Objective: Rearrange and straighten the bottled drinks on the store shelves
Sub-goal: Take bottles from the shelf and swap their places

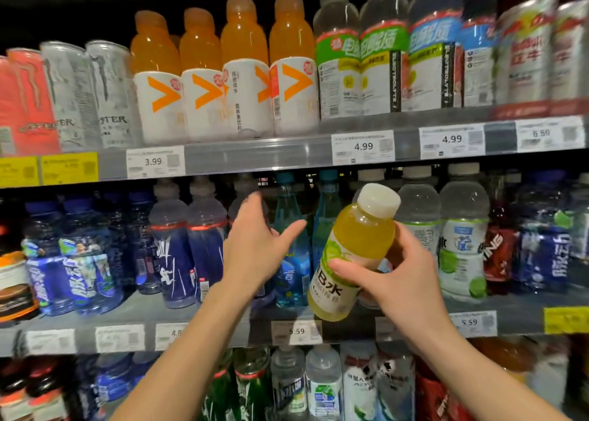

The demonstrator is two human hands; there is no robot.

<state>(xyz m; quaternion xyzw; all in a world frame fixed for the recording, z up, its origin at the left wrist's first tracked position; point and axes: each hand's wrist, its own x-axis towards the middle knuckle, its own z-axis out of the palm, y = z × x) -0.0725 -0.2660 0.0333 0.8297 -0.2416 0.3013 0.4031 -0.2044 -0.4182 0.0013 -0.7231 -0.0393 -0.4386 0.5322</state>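
The right hand (398, 270) is gripping a tilted yellow bottle (353, 255); the left hand (255, 242), fingers spread, is reaching toward the middle shelf (223, 312). Clear a gap first, then seat the bottle upright, label facing near.

Small clear plastic bottle of yellow drink (353, 255), white cap, pale label, tilted right, held off the shelf, centre-right of frame, before blue bottles.

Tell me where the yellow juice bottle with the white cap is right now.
The yellow juice bottle with the white cap is off the shelf, tilted in the right hand, right of centre in the head view, before the middle shelf's tall blue glass bottles.
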